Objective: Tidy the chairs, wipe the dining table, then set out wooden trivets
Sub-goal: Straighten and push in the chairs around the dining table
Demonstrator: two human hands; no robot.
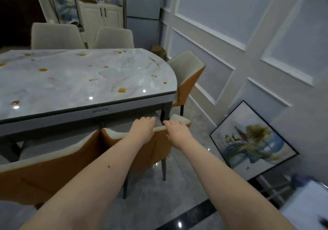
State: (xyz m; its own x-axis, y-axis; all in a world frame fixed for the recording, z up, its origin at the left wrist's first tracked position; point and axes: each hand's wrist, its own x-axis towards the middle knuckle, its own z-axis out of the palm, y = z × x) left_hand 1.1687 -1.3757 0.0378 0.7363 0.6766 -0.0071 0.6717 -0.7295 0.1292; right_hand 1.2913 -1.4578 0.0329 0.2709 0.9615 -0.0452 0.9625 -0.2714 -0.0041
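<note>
A marble-topped dining table (71, 77) carries several orange-brown spills (122, 90). Tucked under its near edge is an orange-backed chair with a cream top rail (115, 134). My left hand (144, 128) and my right hand (176, 131) both rest on that top rail, fingers curled over it toward the table. A second orange chair (44, 173) stands to its left, close to me. Another chair (188, 73) sits at the table's rounded right end. Two grey chairs (56, 36) stand along the far side. No trivets or cloth are in view.
A framed painting (252, 141) leans against the panelled wall on the right, on the glossy tiled floor. A white surface (308, 206) fills the bottom right corner. A cream cabinet (103, 15) and another picture stand behind the table. A cardboard box (158, 50) sits by the far corner.
</note>
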